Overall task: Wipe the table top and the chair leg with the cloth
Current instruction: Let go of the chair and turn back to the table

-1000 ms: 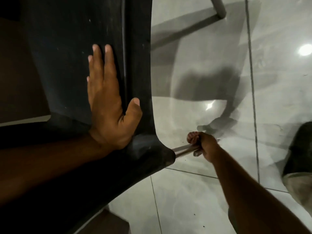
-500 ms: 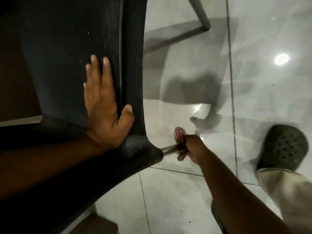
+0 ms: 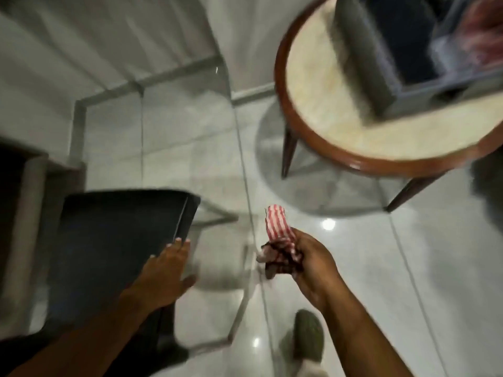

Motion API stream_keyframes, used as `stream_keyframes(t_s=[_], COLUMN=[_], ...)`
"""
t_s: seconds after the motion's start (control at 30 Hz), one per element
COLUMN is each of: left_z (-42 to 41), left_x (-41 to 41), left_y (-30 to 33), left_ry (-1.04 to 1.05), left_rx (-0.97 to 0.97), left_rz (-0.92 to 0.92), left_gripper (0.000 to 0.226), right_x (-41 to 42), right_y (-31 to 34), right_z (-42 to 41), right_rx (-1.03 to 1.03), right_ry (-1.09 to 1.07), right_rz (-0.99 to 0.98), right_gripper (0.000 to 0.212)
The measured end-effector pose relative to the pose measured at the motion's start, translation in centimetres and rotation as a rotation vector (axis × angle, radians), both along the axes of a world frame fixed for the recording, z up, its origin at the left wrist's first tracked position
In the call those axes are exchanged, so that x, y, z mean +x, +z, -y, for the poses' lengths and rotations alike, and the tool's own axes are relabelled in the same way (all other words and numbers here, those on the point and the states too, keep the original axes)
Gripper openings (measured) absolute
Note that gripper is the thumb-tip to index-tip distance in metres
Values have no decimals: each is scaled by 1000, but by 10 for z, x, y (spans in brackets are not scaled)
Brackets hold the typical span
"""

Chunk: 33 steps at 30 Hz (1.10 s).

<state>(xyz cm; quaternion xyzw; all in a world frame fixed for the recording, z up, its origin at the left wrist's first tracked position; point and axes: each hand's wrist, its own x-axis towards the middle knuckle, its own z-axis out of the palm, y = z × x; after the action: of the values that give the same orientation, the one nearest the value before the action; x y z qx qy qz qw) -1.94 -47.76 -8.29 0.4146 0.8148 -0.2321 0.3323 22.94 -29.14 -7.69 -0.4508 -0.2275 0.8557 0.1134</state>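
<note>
The cloth (image 3: 277, 235), red-and-white striped, is bunched in my right hand (image 3: 307, 259), whose fingers are closed around it; one striped end sticks up free above the fist. I hold it in mid-air over the floor (image 3: 381, 268), between the chair (image 3: 117, 240) and the table (image 3: 367, 159), touching neither. I judge this bunched hold to be for carrying, not for wiping: no flat face of cloth is presented to any surface.

My left hand (image 3: 166, 273) lies flat, fingers spread and together with nothing clasped, on the chair's dark surface near its right edge, presumably to steady it. The view is blurred, so I cannot tell how the chair is lying, nor pick out the leg to be wiped.

The table, round with a brown rim and pale top, stands at upper right, well apart from the cloth. A grey box-like object (image 3: 408, 63) sits on the top and takes up much of its far side; I expect it to obstruct a full wipe, leaving the near edge bare. A glass-topped frame (image 3: 163, 77) stands beyond the chair. My shoe (image 3: 309, 336) is on the floor below the right hand.
</note>
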Motion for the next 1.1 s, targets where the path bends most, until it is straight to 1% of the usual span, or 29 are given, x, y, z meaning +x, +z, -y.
stream_keyframes(t_s=[0.1,0.2,0.27,0.37,0.43,0.57,0.63,0.67,0.7,0.77,0.83,0.9,1.03,1.1], left_z=[-97,-186,-236,-305,-351,-433,-462,-475,-485,-499,-506,-507,-503,-504], left_x=[15,25,31,28,21,6,2,1,0,2,4,7,17,24], left_y=[38,71,85,95,93,69,50,38,26,3,-19,-32,-36,-41], left_ry=[-86,-90,-111,-134,-131,-140,-168,-183,-193,-194,-176,-165,-175,-147], left_rx=[230,412,504,575,620,611,582,574,564,549,540,548,607,603], left_rz=[72,104,116,154,175,161,158,149,144,138,121,95,12,-18], left_gripper=[87,88,88,88,90,89,89,88,88,88,90,91,89,88], right_x=[2,1,-2,-16,-22,-45,-63,-72,-78,-81,-78,-75,-84,-90], right_y=[82,151,180,199,193,153,127,111,95,67,49,39,33,30], right_z=[-87,-169,-217,-282,-317,-384,-404,-411,-413,-412,-413,-418,-418,-415], right_rx=[215,378,482,610,680,911,1119,1208,1247,1246,1246,1280,1408,1405], right_ry=[-71,-126,-120,-136,-129,46,239,406,582,834,908,934,1071,1149], right_rz=[-76,-80,-23,193,323,475,606,686,758,838,883,915,1016,1069], right_gripper=[42,40,42,38,41,48,50,54,61,76,87,88,88,89])
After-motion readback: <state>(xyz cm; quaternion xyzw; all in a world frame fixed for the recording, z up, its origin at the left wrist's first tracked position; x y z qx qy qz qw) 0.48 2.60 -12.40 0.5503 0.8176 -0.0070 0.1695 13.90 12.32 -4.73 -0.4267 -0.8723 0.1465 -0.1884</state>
